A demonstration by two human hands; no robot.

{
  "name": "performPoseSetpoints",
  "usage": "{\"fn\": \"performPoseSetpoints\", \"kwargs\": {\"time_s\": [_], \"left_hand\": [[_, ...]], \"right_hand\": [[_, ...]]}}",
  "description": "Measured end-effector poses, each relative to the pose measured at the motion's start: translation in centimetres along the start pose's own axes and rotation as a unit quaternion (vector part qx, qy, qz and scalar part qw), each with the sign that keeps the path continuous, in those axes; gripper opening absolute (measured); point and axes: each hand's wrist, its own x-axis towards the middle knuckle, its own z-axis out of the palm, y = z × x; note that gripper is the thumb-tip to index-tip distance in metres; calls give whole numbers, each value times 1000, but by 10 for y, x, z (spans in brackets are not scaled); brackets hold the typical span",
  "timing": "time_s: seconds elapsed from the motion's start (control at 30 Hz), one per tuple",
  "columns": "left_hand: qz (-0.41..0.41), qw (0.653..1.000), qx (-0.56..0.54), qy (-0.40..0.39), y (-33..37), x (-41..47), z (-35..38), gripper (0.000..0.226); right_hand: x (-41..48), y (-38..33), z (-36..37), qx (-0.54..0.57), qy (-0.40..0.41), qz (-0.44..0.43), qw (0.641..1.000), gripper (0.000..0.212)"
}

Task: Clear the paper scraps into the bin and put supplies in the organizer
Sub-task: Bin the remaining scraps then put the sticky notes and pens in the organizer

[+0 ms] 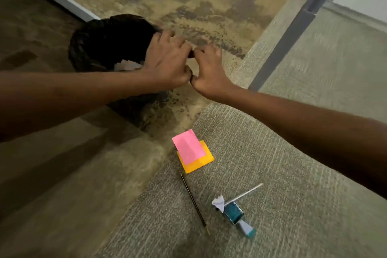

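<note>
Head view: left hand (167, 63) and right hand (207, 69) are pressed together beside the bin (83, 48), fingers curled; anything held cannot be told. Paper scraps (127, 65) are seen inside; a loose scrap (217, 203) is left on the carpet (272, 153). Release is best made squarely over the opening.

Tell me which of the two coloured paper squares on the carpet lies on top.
The pink square lies on top. The orange square sits beneath it and shows only along its lower and right edges.
</note>
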Motion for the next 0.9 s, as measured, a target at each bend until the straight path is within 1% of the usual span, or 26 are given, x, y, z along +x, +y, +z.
{"fn": "performPoseSetpoints", "kwargs": {"time_s": [0.1, 0.17, 0.23, 0.37, 0.47, 0.5, 0.6, 0.67, 0.73, 0.8, 0.9], "left_hand": [[69, 997, -19, -28, 42, -21, 15, 55], [100, 993, -29, -60, 69, -42, 30, 57], [149, 982, -34, -111, 97, -67, 47, 58], [256, 943, -43, -207, 141, -119, 73, 68], [327, 908, -56, -256, 166, -145, 85, 72], [346, 897, -59, -268, 173, -151, 87, 69], [399, 868, -57, -290, 191, -164, 93, 51], [416, 858, -43, -297, 199, -169, 96, 45], [418, 859, -50, -290, 204, -171, 97, 36], [424, 862, -64, -271, 207, -172, 98, 26], [401, 873, -76, -268, 207, -172, 98, 23]], "right_hand": [[-56, 35, -2, -15, -16, 15, 1000, 53], [-100, 55, 1, -13, -56, 32, 998, 60], [-146, 72, 5, -10, -101, 52, 993, 62], [-225, 93, 16, -25, -168, 66, 983, 57], [-265, 96, 19, -23, -210, 61, 976, 57], [-274, 96, 19, -29, -219, 47, 974, 55], [-290, 94, 19, -28, -221, 9, 975, 48], [-294, 90, 21, -17, -222, -4, 975, 42], [-298, 85, 26, -15, -238, -10, 971, 40], [-300, 78, 32, -18, -260, 1, 965, 39], [-297, 68, 42, -2, -269, 27, 963, 37]]}}
